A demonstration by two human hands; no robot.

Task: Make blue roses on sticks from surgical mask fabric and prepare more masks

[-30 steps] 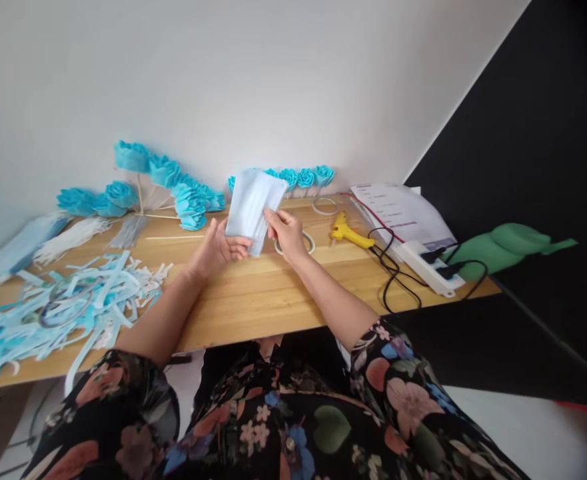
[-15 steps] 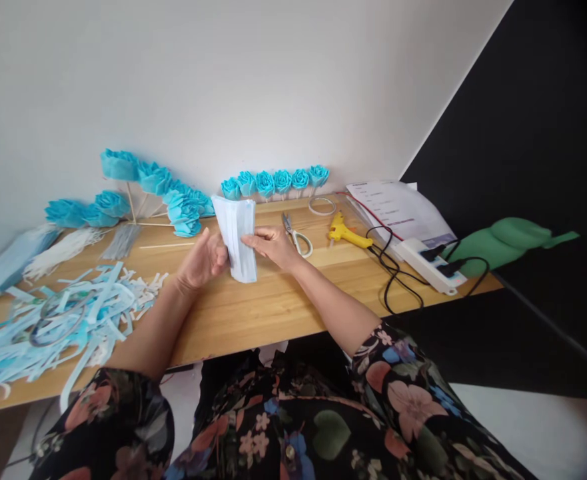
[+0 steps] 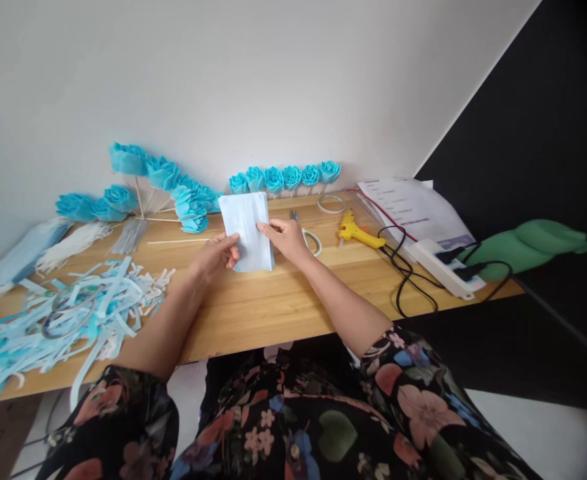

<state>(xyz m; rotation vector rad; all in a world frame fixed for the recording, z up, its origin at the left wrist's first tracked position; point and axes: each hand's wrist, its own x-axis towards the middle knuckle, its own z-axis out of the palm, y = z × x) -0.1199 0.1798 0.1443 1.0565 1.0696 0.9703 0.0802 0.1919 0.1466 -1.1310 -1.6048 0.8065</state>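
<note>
scraps (image 3: 68, 313) lie far left. left hand (image 3: 216, 257) and right hand (image 3: 287, 238) pinch a pale sheet (image 3: 247, 231) by its side edges over the desk (image 3: 273, 300); probably a light, limp mask, best held by the edges. glue gun (image 3: 356, 233) right.

scissors (image 3: 307, 238) half hidden — behind right hand (image 3: 287, 238)

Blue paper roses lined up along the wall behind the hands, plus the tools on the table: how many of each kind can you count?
Blue roses in the upright row: 6
Yellow glue gun: 1
Scissors: 1
White power strip: 1
Pale blue sheet held by left hand and right hand: 1
Total: 10
The roses heaped further left overlap too much to count.
</note>
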